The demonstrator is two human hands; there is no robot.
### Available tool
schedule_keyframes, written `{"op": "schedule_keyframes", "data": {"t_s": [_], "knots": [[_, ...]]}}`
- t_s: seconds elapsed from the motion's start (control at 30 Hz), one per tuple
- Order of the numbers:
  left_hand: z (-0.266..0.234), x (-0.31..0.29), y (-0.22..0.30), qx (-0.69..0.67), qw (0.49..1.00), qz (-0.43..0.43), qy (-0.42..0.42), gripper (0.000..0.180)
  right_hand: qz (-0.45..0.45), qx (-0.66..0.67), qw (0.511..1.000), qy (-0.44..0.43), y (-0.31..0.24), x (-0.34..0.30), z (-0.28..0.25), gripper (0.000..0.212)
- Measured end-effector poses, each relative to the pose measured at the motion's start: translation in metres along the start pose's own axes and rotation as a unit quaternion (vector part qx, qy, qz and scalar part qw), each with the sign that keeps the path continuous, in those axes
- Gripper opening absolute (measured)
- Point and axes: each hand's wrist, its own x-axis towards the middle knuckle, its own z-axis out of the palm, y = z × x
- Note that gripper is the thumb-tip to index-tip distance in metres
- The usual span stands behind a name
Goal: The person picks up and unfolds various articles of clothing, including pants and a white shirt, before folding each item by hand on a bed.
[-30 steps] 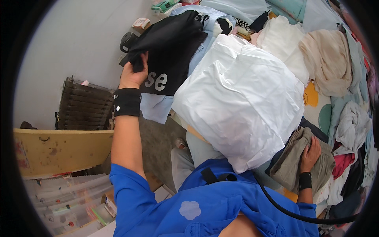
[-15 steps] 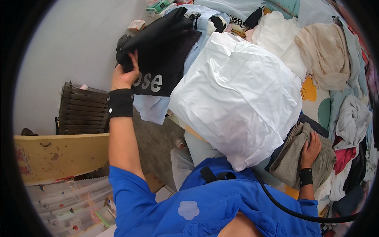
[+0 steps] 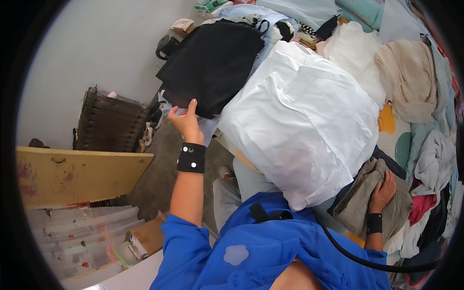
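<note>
Head view: the left hand (image 3: 186, 120) sits at the near edge of the black cloth (image 3: 212, 63), thumb and fingers spread wide; the right hand (image 3: 383, 193) rests on the taupe garment (image 3: 357, 203), fingers extended. The white cloth (image 3: 299, 121) lies between them. Open floor (image 3: 157, 176) shows between the left forearm (image 3: 187, 195) and the yellow board (image 3: 82, 174); clothes (image 3: 433, 157) crowd the right hand's outer side.

Left of our left hand (image 3: 187, 123) we see a dark slatted panel (image 3: 113, 121) by a pale wall (image 3: 87, 58), with a yellow board (image 3: 77, 176) nearer us. A cardboard box (image 3: 147, 234) lies closer still. Beyond that hand we find a black cylindrical object (image 3: 167, 47) and a small box (image 3: 182, 25).
</note>
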Motion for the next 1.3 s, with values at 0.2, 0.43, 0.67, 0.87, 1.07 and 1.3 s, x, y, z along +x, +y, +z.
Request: {"op": "schedule_keyframes", "data": {"t_s": [0.2,0.43,0.67,0.87,1.07,1.3], "knots": [[-0.022,0.019,0.008,-0.088,0.985,-0.038,-0.143,0.030,-0.013,-0.004,1.000,0.023,0.003,-0.002,0.004,0.038],[-0.003,0.046,0.019,-0.114,0.960,-0.176,-0.186,0.036,0.000,-0.015,1.000,0.014,0.004,-0.002,0.004,0.037],[0.040,0.060,0.029,-0.158,0.920,-0.317,-0.167,0.028,0.000,-0.008,1.000,0.001,0.002,0.000,-0.002,0.038],[0.056,0.079,0.069,-0.218,0.896,-0.264,-0.282,0.034,0.010,0.079,0.995,-0.055,0.013,0.005,-0.015,0.042],[0.034,0.124,0.099,0.149,0.871,0.348,-0.314,0.051,0.049,0.231,0.969,-0.070,0.020,0.014,-0.037,0.044],[0.056,0.034,0.155,0.227,0.668,0.663,-0.251,0.054,0.108,0.468,0.876,-0.041,-0.045,0.047,-0.084,0.041]]}}
